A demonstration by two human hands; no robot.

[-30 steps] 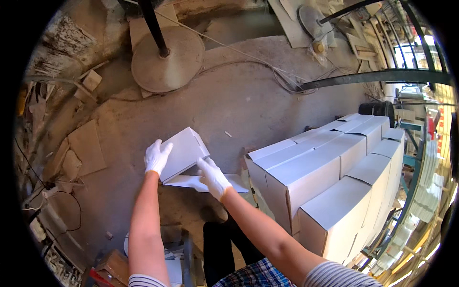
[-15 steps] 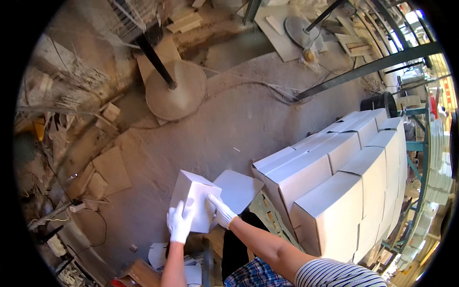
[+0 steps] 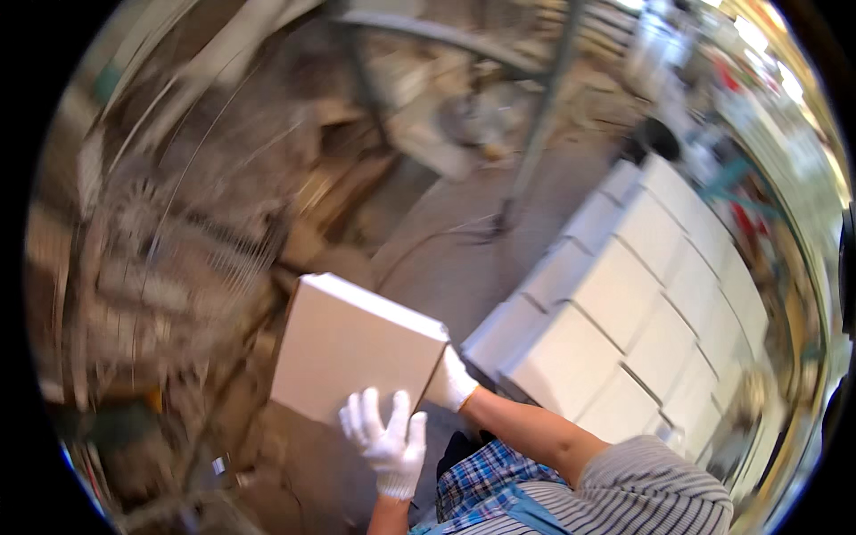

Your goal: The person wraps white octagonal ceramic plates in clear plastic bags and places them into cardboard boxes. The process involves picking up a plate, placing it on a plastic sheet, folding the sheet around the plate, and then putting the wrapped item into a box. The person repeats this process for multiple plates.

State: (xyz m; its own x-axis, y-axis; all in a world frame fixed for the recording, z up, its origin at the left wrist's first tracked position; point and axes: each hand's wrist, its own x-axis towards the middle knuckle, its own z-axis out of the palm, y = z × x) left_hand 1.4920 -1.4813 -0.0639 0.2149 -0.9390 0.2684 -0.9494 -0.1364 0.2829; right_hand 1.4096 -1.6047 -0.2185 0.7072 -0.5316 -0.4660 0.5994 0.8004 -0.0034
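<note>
The carton [image 3: 357, 352] is up in the air at both hands, left of the stacked white boxes [image 3: 624, 285] — looks like stiff card, probably light, maybe dentable mid-panel, so I'd go for the edges. Left hand [image 3: 388, 441] has a wide grip, fingers spread at the tan face; right hand [image 3: 453, 382] is at the side edge, fingers partly hidden, can't tell how closed. Contents of any box? Can't see.

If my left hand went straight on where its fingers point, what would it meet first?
Likely the broad tan face of the box: your left hand overlaps its lower edge in view, though depth leaves actual contact unclear.
</note>
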